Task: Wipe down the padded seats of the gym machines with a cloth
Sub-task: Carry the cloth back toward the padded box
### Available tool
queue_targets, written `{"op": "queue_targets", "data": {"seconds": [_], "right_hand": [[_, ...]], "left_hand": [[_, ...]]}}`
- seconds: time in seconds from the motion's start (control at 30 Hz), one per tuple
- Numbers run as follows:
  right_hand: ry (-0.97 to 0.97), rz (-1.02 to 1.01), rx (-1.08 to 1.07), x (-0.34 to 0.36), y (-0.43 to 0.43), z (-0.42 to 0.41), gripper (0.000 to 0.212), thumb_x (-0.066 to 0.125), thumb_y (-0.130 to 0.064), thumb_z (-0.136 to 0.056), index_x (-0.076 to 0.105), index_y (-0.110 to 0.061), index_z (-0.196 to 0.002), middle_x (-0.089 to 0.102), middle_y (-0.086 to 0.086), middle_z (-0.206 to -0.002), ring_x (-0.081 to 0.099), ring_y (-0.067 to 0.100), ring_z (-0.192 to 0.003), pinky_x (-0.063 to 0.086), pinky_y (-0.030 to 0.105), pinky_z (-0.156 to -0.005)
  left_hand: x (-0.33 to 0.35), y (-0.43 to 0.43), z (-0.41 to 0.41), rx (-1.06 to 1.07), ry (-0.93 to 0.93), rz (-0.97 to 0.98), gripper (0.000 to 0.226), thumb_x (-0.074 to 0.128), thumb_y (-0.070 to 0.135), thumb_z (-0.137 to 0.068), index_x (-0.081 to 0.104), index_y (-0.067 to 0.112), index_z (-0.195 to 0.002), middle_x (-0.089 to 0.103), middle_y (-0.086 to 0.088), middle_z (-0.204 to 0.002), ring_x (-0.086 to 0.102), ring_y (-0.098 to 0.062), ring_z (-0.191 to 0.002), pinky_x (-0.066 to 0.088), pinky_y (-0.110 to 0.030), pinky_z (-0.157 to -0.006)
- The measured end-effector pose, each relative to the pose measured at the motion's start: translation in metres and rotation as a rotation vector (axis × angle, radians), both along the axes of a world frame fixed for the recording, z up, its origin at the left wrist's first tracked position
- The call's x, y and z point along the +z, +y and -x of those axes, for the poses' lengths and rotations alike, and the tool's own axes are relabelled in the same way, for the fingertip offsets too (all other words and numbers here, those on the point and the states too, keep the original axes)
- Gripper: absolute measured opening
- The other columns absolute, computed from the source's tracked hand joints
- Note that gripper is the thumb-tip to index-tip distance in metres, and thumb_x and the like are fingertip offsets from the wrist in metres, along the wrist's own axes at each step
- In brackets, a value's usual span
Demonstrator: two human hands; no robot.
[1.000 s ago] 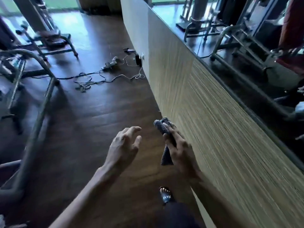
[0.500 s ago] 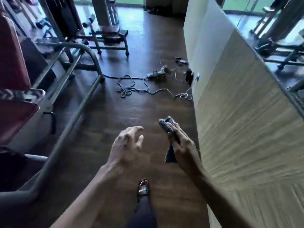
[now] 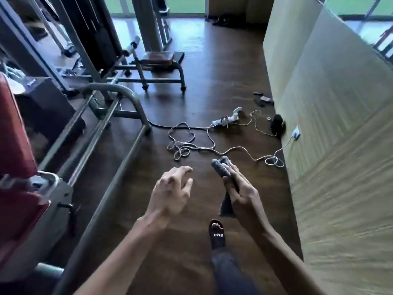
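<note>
The right hand (image 3: 242, 194) pinches a grey cloth (image 3: 223, 169) in curled fingers; the left hand (image 3: 170, 192) hovers beside it, fingers loosely spread, empty.

grey cloth (image 3: 221, 168), red seat (image 3: 14, 133), white cable (image 3: 191, 143)

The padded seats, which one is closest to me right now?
The red padded seat at the left edge, beside the left hand. The darker low bench pad sits farther off, across the floor.

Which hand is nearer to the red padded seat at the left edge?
Left. The left hand, empty with fingers spread, hangs over the floor nearer the red padded seat. The right hand, gripping the cloth, is farther away, beside the wall.
</note>
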State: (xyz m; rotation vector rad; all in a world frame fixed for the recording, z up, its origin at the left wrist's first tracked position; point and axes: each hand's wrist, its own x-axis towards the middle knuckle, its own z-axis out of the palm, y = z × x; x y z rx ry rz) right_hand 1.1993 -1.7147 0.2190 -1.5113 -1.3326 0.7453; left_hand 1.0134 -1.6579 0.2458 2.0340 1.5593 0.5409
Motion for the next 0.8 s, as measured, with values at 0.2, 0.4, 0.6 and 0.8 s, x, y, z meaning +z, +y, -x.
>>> {"op": "queue_targets", "data": {"seconds": [0.2, 0.4, 0.6, 0.8], "right_hand": [[0.030, 0.030, 0.024, -0.007, 0.211, -0.037, 0.039, 0.051, -0.024, -0.102, 0.053, -0.026, -0.141, 0.042, -0.016, -0.151, 0.031, -0.007, -0.140, 0.023, 0.021, -0.118], [-0.006, 0.039, 0.078, 0.012, 0.405, -0.050, 0.039, 0.051, -0.021, -0.102, 0.054, -0.026, -0.140, 0.044, -0.018, -0.149, 0.031, -0.009, -0.139, 0.022, 0.018, -0.117], [-0.039, 0.037, 0.112, -0.008, 0.599, -0.037, 0.038, 0.050, -0.021, -0.102, 0.053, -0.027, -0.140, 0.044, -0.016, -0.149, 0.032, -0.006, -0.140, 0.023, 0.023, -0.119], [-0.060, 0.045, 0.169, -0.005, 0.823, -0.002, 0.040, 0.047, -0.028, -0.102, 0.052, -0.025, -0.142, 0.042, -0.017, -0.151, 0.029, -0.006, -0.141, 0.021, 0.022, -0.119]], "left_hand": [[-0.009, 0.204, -0.033, 0.033, 0.025, 0.016, 0.030, 0.060, 0.025, -0.093, 0.063, 0.025, -0.123, 0.064, 0.005, -0.120, 0.058, -0.014, -0.114, 0.044, -0.033, -0.101], [0.006, 0.386, -0.040, 0.101, 0.008, 0.039, 0.030, 0.060, 0.024, -0.093, 0.063, 0.025, -0.123, 0.064, 0.006, -0.123, 0.057, -0.013, -0.117, 0.044, -0.031, -0.102], [-0.015, 0.578, -0.032, 0.097, 0.003, 0.033, 0.032, 0.059, 0.026, -0.094, 0.062, 0.027, -0.125, 0.064, 0.007, -0.122, 0.057, -0.013, -0.116, 0.043, -0.031, -0.102], [-0.012, 0.797, -0.003, 0.090, -0.027, 0.049, 0.029, 0.060, 0.024, -0.094, 0.062, 0.025, -0.123, 0.064, 0.004, -0.118, 0.057, -0.016, -0.114, 0.042, -0.031, -0.102]]}}
